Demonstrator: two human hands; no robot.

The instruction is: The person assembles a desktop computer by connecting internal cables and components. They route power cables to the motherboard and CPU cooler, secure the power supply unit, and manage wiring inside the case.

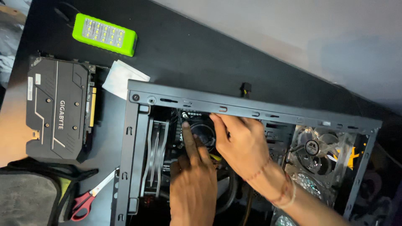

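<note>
An open black computer case lies on its side on the dark table. Both my hands reach inside it. My left hand points its index finger up toward the round cooler fan near the case's top left, the other fingers curled. My right hand comes in from the right with threads around the wrist; its fingertips touch the area just beside that fan, under the case's upper rail. Whether it pinches anything small is hidden by the fingers.
A black graphics card lies left of the case, with a white folded paper and a green lamp behind. Red-handled scissors and a grey bag sit front left. Clear case fans fill the case's right end.
</note>
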